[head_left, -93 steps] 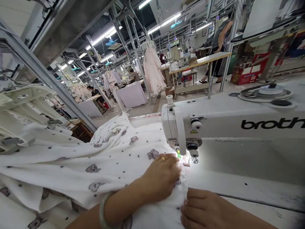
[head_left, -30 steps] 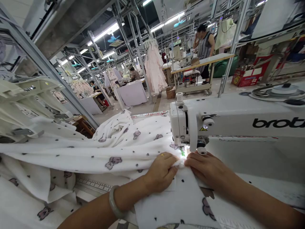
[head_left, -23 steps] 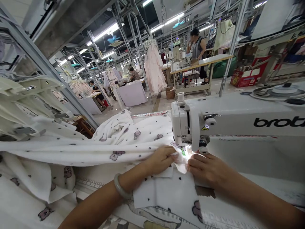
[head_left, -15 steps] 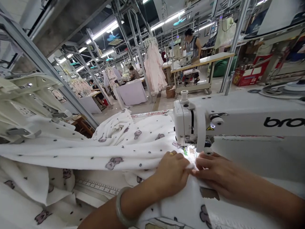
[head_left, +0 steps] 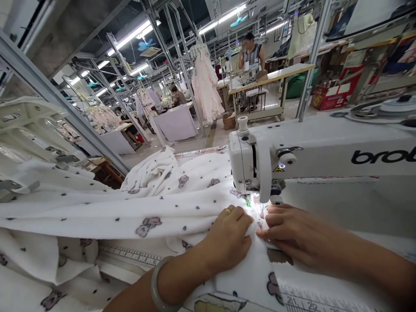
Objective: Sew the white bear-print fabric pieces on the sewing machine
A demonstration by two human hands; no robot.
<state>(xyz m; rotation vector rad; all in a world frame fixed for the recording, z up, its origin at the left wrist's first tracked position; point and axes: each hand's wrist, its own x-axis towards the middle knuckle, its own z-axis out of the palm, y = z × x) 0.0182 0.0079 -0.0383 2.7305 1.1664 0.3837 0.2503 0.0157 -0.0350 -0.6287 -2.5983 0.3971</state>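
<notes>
White fabric with greyish-mauve animal figures and dark dots

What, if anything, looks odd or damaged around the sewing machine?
No spill shows. One oddity: a dark ragged-edged patch beside the printed white fabric, just below the right hand. It interrupts the pale surface; whether it's damage, I can't tell.

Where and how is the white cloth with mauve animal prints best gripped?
Probably pinch the white cloth by its right edge, coming from the near side: there it lies flat, while the white, long-armed sewing machine overhangs it beyond.
</notes>
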